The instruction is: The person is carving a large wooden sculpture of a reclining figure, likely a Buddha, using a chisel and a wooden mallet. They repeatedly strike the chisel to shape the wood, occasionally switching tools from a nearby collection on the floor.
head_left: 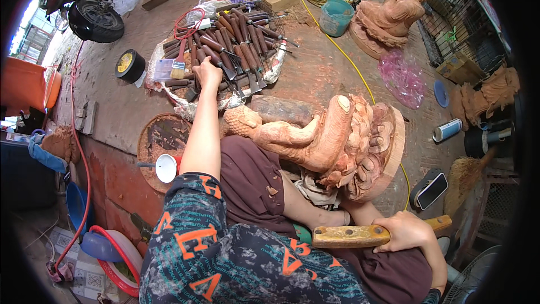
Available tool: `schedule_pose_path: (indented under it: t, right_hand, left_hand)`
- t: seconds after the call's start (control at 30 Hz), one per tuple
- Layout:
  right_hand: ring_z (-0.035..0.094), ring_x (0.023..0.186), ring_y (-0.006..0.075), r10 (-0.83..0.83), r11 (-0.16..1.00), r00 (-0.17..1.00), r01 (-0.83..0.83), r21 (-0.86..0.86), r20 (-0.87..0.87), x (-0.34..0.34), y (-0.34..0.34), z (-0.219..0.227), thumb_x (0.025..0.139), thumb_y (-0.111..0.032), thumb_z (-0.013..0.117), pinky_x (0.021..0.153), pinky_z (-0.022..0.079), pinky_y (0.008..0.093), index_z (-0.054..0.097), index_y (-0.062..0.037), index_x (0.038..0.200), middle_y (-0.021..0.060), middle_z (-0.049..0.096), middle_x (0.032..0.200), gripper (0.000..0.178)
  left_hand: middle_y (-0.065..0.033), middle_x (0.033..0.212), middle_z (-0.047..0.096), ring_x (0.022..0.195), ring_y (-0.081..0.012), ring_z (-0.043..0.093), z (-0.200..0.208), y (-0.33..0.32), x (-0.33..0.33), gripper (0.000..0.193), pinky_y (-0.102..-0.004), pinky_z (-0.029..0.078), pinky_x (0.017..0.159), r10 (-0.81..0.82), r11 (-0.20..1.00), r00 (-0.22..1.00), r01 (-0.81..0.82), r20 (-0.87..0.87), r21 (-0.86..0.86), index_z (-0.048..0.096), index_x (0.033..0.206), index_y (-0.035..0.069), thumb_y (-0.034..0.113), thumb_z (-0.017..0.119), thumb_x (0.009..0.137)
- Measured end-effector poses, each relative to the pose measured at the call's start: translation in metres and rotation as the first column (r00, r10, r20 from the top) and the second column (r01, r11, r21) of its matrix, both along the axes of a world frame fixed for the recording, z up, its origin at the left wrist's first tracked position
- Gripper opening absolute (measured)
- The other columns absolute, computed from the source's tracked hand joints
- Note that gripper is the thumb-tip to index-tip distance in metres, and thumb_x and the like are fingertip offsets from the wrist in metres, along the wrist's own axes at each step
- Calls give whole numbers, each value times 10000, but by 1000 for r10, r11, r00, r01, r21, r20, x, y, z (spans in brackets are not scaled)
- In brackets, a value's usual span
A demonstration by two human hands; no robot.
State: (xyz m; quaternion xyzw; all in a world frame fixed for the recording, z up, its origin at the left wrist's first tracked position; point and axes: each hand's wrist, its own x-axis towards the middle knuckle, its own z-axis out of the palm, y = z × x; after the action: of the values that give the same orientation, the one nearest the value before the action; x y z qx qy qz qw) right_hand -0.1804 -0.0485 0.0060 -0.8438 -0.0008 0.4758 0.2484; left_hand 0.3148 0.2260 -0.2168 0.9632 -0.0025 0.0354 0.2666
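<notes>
My left hand reaches over a pile of carving chisels with brown wooden handles, heaped on a round cloth-edged tray. Its fingers are closed around a chisel handle at the near side of the pile, partly hidden by the hand. Resting on my right thigh, my right hand grips a worn, yellow-brown wooden mallet shaped like a club. Between my legs and the pile a carved wooden figure lies on its side, its curly head to the left and its round lotus base to the right.
A flat brush lies beside the chisels. Near my left arm are a woven tray of shavings and a white cup. A yellow cable crosses the floor. Further off stand a teal bucket, a seated carving and a motorbike.
</notes>
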Motion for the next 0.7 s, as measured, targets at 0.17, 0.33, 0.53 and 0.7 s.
schedule_pose_path:
  t: [0.17,0.33,0.53,0.7]
  right_hand:
    - [640,748,389,4,999,1000,-5,-52,-30,0,-1,-3,675,-479,754,708,511,465,631,-159,1045,182,662,758,504]
    - [643,755,384,-25,999,999,24,-40,-24,-3,-2,-6,670,-477,757,711,511,466,631,-159,1053,175,666,777,514]
    - [645,772,378,-20,1000,1000,20,-8,1,3,2,-8,665,-440,766,713,514,466,629,-158,1048,161,672,799,494]
    - [642,734,368,-39,999,996,38,18,83,-2,-1,-10,659,-409,786,666,514,443,615,-136,994,153,661,742,465]
  left_hand:
    - [-277,1249,418,1059,-428,533,2,-3,-7,464,-409,423,967,77,996,997,-76,-18,47,590,1241,88,39,601,780]
    - [-199,1185,507,1063,-387,550,41,-35,-22,443,-391,437,960,-18,967,988,-23,156,255,616,1218,172,139,634,777]
    - [-132,896,709,805,-242,694,17,-104,-12,294,-352,523,768,-448,892,880,429,-156,-142,706,1040,102,287,606,835]
    - [-107,748,708,647,-172,676,-29,-117,11,239,-326,531,659,-450,891,892,445,-49,-85,730,932,36,229,687,799]
